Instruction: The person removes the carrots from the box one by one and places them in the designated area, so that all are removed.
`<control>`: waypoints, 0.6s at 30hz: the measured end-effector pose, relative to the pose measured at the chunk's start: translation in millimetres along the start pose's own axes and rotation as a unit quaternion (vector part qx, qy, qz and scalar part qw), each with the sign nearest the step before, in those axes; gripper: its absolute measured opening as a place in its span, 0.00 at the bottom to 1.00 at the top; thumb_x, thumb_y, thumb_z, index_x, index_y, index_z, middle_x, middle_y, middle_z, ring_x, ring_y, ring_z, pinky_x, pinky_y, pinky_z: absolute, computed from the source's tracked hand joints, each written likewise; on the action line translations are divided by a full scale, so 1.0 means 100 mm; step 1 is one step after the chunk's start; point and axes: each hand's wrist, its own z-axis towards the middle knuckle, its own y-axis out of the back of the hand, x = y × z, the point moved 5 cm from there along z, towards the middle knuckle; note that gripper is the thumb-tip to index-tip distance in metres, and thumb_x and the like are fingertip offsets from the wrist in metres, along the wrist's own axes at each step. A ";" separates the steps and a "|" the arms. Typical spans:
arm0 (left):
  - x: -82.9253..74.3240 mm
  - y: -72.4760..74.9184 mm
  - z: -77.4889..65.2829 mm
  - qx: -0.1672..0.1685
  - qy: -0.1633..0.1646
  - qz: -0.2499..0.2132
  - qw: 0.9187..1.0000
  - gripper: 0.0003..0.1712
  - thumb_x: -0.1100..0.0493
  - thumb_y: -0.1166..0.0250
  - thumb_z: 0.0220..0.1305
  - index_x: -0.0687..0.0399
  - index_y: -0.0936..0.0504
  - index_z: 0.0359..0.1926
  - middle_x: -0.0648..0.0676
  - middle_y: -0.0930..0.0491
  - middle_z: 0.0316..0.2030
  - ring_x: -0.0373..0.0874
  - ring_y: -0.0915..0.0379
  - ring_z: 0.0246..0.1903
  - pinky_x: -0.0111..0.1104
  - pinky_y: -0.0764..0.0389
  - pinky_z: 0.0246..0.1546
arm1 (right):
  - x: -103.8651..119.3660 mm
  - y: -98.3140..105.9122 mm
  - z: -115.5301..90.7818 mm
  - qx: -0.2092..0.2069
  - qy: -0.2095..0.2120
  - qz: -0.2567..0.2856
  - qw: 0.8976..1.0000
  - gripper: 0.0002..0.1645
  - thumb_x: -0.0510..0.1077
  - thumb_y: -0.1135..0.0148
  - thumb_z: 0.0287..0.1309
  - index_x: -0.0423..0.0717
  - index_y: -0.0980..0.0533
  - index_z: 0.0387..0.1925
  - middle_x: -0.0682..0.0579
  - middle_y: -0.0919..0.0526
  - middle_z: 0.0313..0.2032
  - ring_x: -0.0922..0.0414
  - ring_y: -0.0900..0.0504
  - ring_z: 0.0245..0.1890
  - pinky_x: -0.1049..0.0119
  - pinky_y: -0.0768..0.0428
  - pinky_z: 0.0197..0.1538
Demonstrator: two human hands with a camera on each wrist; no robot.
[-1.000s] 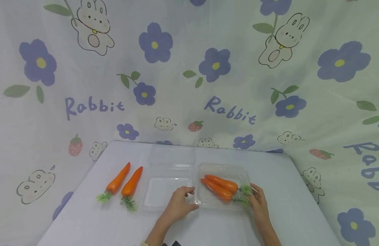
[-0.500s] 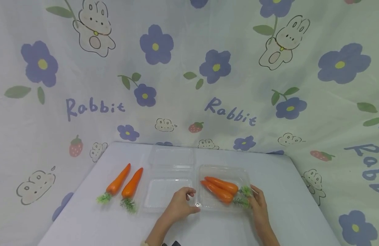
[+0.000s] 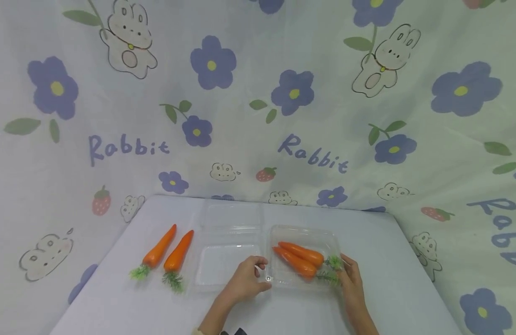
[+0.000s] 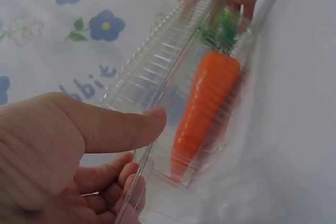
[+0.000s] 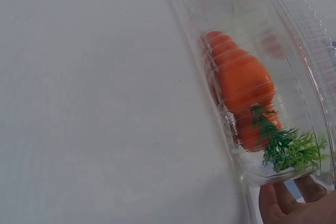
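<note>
The person's left hand pinched the near left corner of a clear plastic box, its thumb laid over the thin rim and its fingers curled below. The right hand gripped the opposite end, its fingertips tucked against the plastic. The walls of the box were finely ribbed and its corners rounded; a small round stud showed just beside the left thumb.

Inside, between the two hands, lay two carrots, smooth, glossy and tapered, side by side. Their slim tips pointed towards the left hand, while their feathery green tops sat right by the right hand's fingers.

Past the left hand, an open clear tray rested on the surface, its transparent lid folded back behind it. Farther left, well apart from either hand, two loose carrots lay slantwise, leafy ends nearest the person. Behind everything hung a softly creased pale cloth printed with purple flowers, rabbits and strawberries.
</note>
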 end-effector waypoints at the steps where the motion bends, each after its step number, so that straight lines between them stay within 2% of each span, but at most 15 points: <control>1: -0.01 0.00 0.00 0.003 -0.002 0.003 1.000 0.31 0.62 0.23 0.46 0.61 0.23 0.52 0.47 0.26 0.38 0.45 0.30 0.34 0.30 0.28 0.30 | 0.00 0.00 0.00 -0.001 -0.002 0.000 1.000 0.32 0.36 0.56 0.66 0.48 0.45 0.71 0.39 0.45 0.71 0.46 0.41 0.67 0.72 0.31 0.51; 6: -0.03 0.02 0.00 0.018 -0.017 -0.008 1.000 0.28 0.64 0.25 0.49 0.61 0.23 0.52 0.48 0.27 0.37 0.48 0.29 0.35 0.30 0.28 0.31 | 0.01 0.01 -0.02 -0.001 -0.003 0.000 1.000 0.31 0.37 0.56 0.67 0.48 0.45 0.71 0.40 0.46 0.72 0.46 0.42 0.68 0.79 0.32 0.47; 13: -0.01 0.03 0.02 0.022 -0.020 -0.051 0.998 0.26 0.68 0.29 0.51 0.63 0.23 0.53 0.52 0.26 0.40 0.48 0.29 0.37 0.31 0.27 0.31 | -0.01 0.02 -0.01 0.006 0.002 0.004 1.000 0.31 0.37 0.57 0.69 0.48 0.46 0.71 0.41 0.45 0.71 0.49 0.40 0.67 0.78 0.31 0.48; 18: -0.02 0.03 0.02 0.013 -0.013 -0.044 0.999 0.27 0.69 0.29 0.50 0.62 0.23 0.53 0.53 0.25 0.41 0.48 0.29 0.37 0.31 0.27 0.31 | -0.02 0.02 0.00 0.008 0.002 0.001 1.000 0.30 0.39 0.58 0.70 0.49 0.47 0.71 0.42 0.44 0.71 0.50 0.40 0.66 0.79 0.32 0.49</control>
